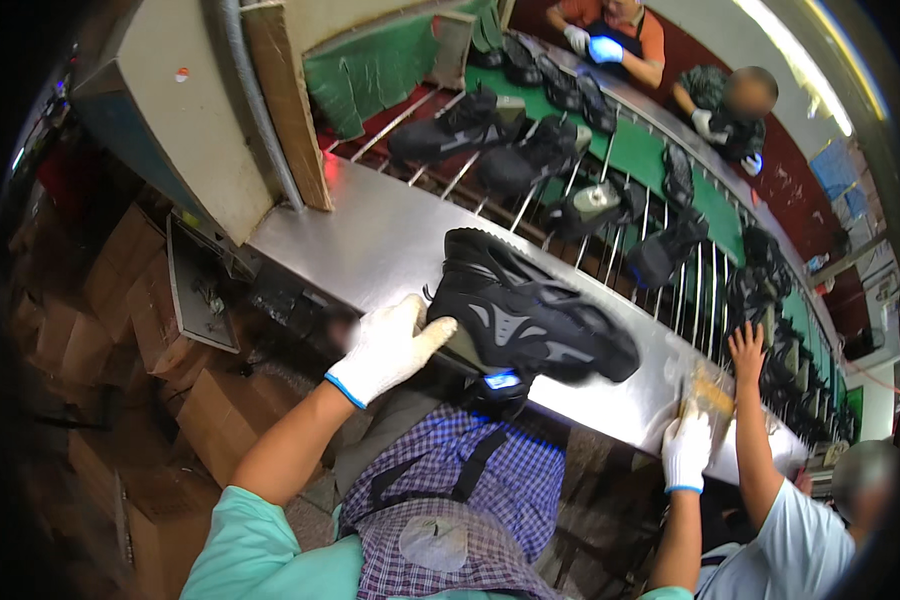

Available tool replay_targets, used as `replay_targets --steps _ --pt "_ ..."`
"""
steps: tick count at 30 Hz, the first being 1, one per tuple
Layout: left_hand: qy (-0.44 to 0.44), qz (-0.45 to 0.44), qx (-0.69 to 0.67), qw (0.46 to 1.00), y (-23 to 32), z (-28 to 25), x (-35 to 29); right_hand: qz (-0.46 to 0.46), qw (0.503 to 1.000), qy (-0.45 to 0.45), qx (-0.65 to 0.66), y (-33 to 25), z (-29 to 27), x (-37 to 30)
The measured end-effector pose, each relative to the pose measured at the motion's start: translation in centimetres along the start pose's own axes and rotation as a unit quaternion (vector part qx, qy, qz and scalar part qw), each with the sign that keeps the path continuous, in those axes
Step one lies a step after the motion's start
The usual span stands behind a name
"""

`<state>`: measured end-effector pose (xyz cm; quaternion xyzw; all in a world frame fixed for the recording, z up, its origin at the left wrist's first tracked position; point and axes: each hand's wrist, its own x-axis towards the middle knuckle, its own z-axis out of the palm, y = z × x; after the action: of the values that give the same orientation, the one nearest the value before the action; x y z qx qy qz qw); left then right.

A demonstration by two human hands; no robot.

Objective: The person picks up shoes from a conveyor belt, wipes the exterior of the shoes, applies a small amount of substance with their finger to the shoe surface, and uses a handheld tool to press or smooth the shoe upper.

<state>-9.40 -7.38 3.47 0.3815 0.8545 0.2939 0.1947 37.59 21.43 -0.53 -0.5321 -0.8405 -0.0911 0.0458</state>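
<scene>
My left hand [395,345], in a white glove with a blue cuff, grips a black shoe [515,320] with grey side patches. The shoe is tilted on its side over the metal ledge, its toe end pointing right. A greenish piece shows in its opening, beside my thumb. To the right, my right hand [686,450], gloved the same way, reaches over the ledge. Its fingers are closed on a blurred yellow-brown brush-like piece [708,390]. A co-worker's bare hand [747,350] is spread just beyond it.
Past the metal ledge [340,240] runs a rack of metal bars [610,165] bearing several black shoes [580,205]. Behind it lies a green belt [635,150]. Two people work at the far side; another stands at right. Cardboard boxes [225,420] fill the left floor.
</scene>
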Motion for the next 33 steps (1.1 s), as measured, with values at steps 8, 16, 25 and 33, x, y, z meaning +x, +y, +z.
replay_targets --steps 8,16,25,33 --pt "0.045 0.209 -0.043 0.976 0.7 2.4 -5.7 0.183 0.738 -0.219 0.612 -10.6 -11.1 0.8" --pt "-0.085 0.399 0.095 0.908 10.5 -1.3 4.8 0.093 0.695 -0.45 0.553 -18.5 -17.4 3.3" --pt "-0.075 0.425 0.082 0.899 9.6 -0.2 6.3 0.174 0.607 -0.337 0.699 -19.5 -14.8 -0.9" --pt "0.156 0.194 -0.008 0.969 -0.7 0.0 -2.1 -0.05 0.999 -0.012 -0.003 -7.4 -6.1 -0.3"
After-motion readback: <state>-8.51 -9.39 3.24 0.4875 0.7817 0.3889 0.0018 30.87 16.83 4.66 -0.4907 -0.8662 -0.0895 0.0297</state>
